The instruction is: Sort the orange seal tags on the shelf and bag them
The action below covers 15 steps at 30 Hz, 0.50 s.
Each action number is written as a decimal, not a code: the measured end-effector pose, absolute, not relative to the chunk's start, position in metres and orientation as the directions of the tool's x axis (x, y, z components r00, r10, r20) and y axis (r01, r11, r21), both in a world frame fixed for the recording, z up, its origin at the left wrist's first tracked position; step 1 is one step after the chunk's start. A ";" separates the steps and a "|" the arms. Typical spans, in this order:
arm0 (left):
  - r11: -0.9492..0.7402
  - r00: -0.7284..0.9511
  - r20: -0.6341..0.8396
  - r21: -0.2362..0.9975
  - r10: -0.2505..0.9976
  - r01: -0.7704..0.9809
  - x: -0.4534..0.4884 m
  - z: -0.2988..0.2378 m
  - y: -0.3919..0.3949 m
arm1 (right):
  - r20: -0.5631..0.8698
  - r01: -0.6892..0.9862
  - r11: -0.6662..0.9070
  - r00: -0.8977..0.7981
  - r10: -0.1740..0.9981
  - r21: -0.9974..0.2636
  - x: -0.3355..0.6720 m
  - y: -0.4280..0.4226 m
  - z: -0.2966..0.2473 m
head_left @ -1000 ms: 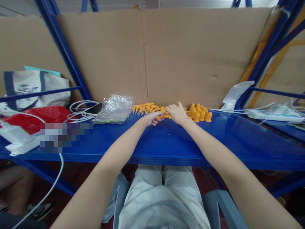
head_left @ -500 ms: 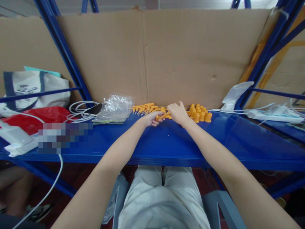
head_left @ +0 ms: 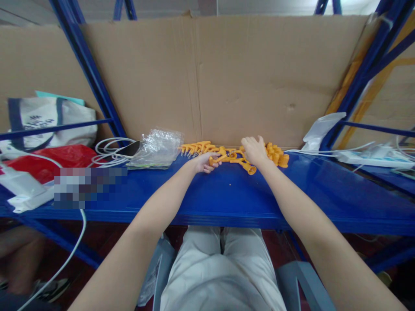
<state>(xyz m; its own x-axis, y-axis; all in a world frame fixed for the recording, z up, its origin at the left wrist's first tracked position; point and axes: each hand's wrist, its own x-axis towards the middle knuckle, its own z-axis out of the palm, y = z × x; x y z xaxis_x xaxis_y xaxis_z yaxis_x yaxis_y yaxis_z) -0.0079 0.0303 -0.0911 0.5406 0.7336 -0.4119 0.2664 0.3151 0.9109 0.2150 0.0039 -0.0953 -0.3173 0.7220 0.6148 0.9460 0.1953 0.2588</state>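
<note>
Small orange plastic parts lie along the back of a blue metal shelf (head_left: 227, 194), against a cardboard sheet. My left hand (head_left: 203, 162) is closed round one orange T-shaped part (head_left: 218, 159). Behind it lies a row of orange T-shaped parts with springs (head_left: 196, 147). My right hand (head_left: 254, 150) rests with fingers curled on the heap of short orange caps (head_left: 276, 154); whether it holds one is hidden. A loose orange cap (head_left: 248, 166) lies just in front of the right hand.
A crumpled clear plastic bag (head_left: 157, 147), a phone (head_left: 129, 148) and coiled white cable (head_left: 108, 151) lie left of the parts. Farther left are a red bag (head_left: 48, 160) and a white tote (head_left: 42, 121). A white power strip (head_left: 372, 157) lies at right. Blue uprights flank the cardboard.
My right hand has moved right, from beside the left hand onto the cap heap. The left hand has drawn a T-shaped part slightly toward me. A few orange parts between the hands are now uncovered.
</note>
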 end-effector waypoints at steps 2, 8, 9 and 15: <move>0.300 0.511 -0.397 0.917 0.763 0.265 -0.012 -0.092 0.031 | 0.631 0.980 0.112 -0.191 0.751 0.164 0.231 0.006 -0.093; 0.222 0.461 -0.308 0.947 0.832 0.232 -0.008 -0.092 0.026 | 0.693 0.969 -0.139 0.242 0.679 -0.203 0.268 0.007 -0.077; 0.198 0.465 -0.286 0.953 0.838 0.229 -0.006 -0.093 0.025 | 0.672 0.954 -0.179 0.298 0.678 -0.242 0.273 0.005 -0.073; 0.073 0.453 -0.204 0.954 0.868 0.291 -0.003 -0.097 0.023 | 0.420 0.819 -0.443 0.570 0.706 -0.366 0.308 -0.005 -0.056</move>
